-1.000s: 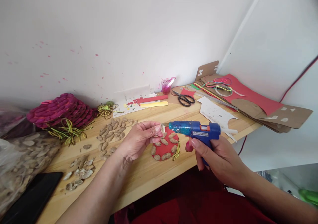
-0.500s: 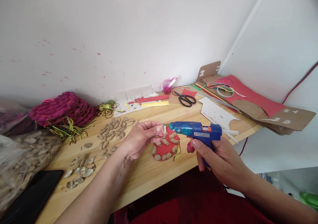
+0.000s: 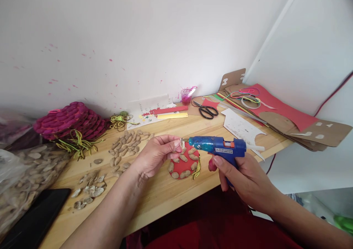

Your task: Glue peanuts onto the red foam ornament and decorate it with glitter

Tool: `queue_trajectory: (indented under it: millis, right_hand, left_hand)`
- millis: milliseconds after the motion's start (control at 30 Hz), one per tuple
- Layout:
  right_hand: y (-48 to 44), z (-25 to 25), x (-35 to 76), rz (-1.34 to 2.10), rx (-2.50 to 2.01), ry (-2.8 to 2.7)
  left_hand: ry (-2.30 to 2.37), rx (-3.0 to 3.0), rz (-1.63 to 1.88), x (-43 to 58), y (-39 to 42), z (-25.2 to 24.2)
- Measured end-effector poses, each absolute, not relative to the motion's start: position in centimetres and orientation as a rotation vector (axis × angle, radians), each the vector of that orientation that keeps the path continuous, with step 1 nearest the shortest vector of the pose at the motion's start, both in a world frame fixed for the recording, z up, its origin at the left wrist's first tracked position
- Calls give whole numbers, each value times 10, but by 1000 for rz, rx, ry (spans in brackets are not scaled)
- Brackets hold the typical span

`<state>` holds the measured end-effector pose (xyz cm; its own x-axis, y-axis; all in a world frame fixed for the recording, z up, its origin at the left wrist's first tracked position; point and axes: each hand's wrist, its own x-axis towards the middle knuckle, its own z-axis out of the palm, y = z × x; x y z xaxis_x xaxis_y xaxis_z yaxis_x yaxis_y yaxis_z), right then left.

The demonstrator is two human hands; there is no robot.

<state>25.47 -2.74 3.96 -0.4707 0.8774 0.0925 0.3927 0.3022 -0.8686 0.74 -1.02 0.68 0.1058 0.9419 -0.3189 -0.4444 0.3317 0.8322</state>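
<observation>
Pinched between the fingertips of my left hand (image 3: pixel 160 151) is a peanut shell (image 3: pixel 182 144), its pale inner side turned toward the nozzle. My right hand (image 3: pixel 242 175) is wrapped round the handle of a blue glue gun (image 3: pixel 217 145), whose tip points left and meets or nearly meets the shell. Beneath both lies a red disc (image 3: pixel 180 167) with several peanut shells set round its edge and some further in. Yellow and dark green strings (image 3: pixel 197 170) hang off the disc's right side. My left hand hides part of its upper left.
Loose peanuts (image 3: pixel 125 146) and broken shells (image 3: pixel 93 190) lie at left, near a plastic bag of peanuts (image 3: pixel 24 179) and a black phone (image 3: pixel 35 216). Behind are stacked magenta discs (image 3: pixel 71 121), a pink cup (image 3: pixel 186 96) and scissors (image 3: pixel 206 110). Cardboard sheets (image 3: pixel 303 133) stick out at right.
Almost nothing differs. The glue gun's front end has dipped very slightly at the shell; both hands keep their hold.
</observation>
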Motion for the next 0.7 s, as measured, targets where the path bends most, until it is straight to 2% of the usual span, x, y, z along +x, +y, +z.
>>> queue_trajectory:
  millis: [700]
  right_hand:
    - [-25,39,256,1151,-1147,-1972]
  left_hand:
    - [978,629,1112,8,-10,5]
